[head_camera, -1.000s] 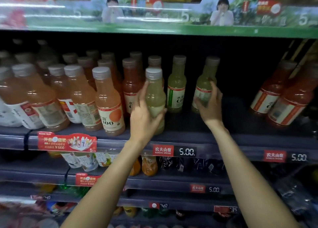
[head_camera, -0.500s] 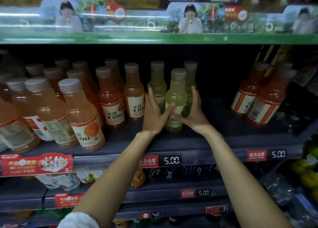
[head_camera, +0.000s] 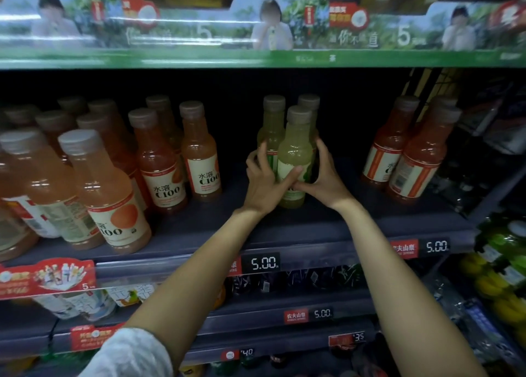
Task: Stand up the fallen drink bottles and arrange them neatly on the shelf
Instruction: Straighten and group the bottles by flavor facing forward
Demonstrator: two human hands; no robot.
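head view: both hands wrap a cluster of three upright green bottles (head_camera: 294,152) standing mid-shelf (head_camera: 284,228). the left hand (head_camera: 266,183) curls its fingers round the left side, thumb across the front bottle's label; the right hand (head_camera: 324,177) clasps the right side, thumb meeting the left one. orange bottles (head_camera: 159,166) stand to the left, red bottles (head_camera: 410,154) to the right.

Green bottles (head_camera: 294,154) — now clustered together

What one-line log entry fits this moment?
hands: left and right grip front green bottle | bottle: upright on shelf | behind: two green bottles
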